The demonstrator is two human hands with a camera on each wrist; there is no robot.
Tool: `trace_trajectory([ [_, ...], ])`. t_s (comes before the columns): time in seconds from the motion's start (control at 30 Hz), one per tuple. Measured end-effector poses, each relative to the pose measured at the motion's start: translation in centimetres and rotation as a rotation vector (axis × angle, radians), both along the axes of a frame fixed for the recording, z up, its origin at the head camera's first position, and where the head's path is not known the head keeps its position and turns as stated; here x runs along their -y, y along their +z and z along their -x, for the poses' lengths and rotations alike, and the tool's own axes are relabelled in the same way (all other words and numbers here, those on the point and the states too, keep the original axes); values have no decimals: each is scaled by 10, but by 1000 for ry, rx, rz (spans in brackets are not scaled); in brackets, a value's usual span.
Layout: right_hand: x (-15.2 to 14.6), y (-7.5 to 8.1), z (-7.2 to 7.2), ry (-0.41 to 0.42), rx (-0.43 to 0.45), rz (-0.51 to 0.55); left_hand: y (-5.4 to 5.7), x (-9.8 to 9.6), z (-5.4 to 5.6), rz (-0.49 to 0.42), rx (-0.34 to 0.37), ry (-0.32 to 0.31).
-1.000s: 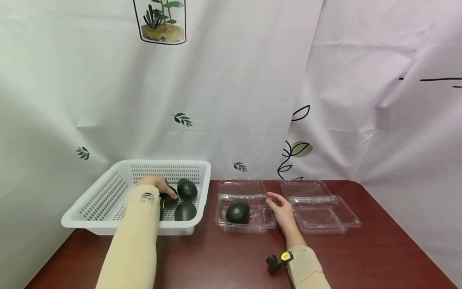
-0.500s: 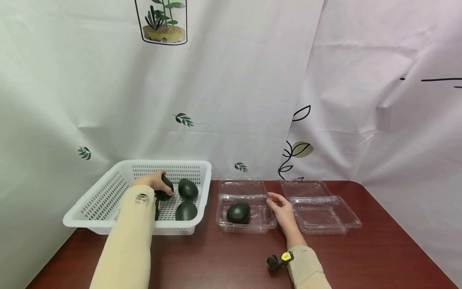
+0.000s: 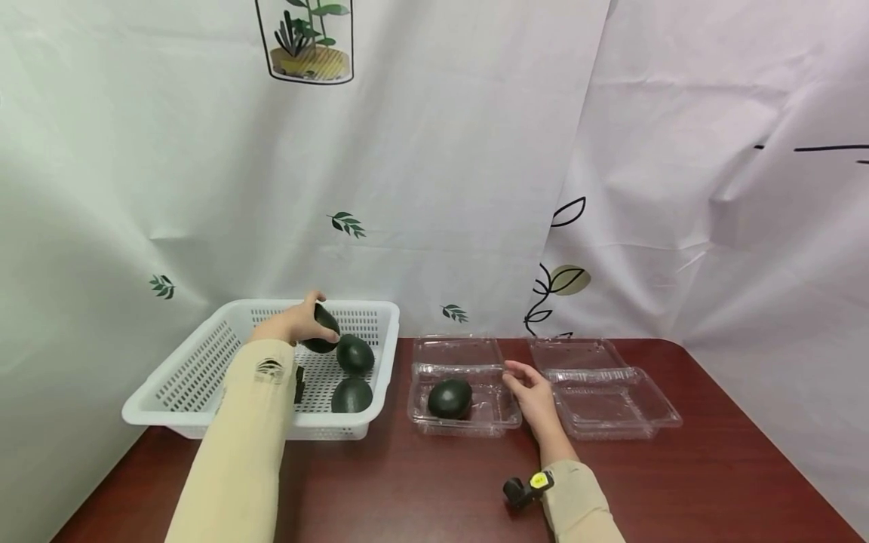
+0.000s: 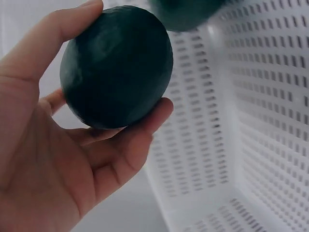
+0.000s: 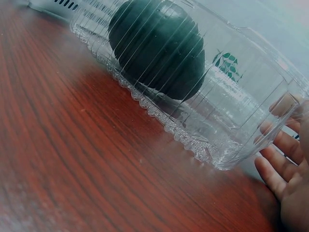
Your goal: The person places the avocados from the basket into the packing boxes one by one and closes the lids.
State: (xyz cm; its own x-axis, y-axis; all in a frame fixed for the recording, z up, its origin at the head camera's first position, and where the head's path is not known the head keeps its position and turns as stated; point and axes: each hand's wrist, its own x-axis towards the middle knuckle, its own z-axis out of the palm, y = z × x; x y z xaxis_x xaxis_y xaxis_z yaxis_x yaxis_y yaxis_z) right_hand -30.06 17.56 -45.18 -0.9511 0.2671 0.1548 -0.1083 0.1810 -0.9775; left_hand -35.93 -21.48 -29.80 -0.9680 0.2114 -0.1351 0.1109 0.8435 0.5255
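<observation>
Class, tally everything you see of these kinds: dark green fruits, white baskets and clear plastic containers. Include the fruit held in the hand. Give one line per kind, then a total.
Dark green fruits: 4
White basket: 1
Clear plastic containers: 2
Total in view: 7

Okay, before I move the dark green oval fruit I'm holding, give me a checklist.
1. Left grip secure on the dark green oval fruit: ok, held from opposite sides.
2. Fruit high enough to clear the white perforated plastic basket: cannot tell.
3. Clear hinged plastic box nearest the basket open: ok, lid folded back.
4. Room inside the box: ok, bare space right of the second dark green fruit.
5. Right grip steadying the box: cannot tell; it is at the right edge, firmness unclear.
</observation>
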Motion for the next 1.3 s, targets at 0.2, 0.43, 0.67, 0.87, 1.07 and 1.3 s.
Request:
trace_trajectory([
  [0.2, 0, 0, 1, -8, 2, -8, 12, -15, 2, 7, -72, -35],
  [0.43, 0, 1, 2, -9, 4, -9, 22, -31, 5, 51, -159, -84],
  [0.67, -1, 1, 2, -8, 4, -3, 30, -47, 4, 88, -215, -126],
  [0.87, -2, 1, 3, -4, -1, 12, 40, -63, -4, 103, -254, -177],
  [1.07, -1, 1, 1, -3, 14, -4, 48, -78, -13, 123, -286, -189],
  [1.3, 0, 1, 0, -1, 15, -5, 51, -90, -22, 143, -296, -184],
])
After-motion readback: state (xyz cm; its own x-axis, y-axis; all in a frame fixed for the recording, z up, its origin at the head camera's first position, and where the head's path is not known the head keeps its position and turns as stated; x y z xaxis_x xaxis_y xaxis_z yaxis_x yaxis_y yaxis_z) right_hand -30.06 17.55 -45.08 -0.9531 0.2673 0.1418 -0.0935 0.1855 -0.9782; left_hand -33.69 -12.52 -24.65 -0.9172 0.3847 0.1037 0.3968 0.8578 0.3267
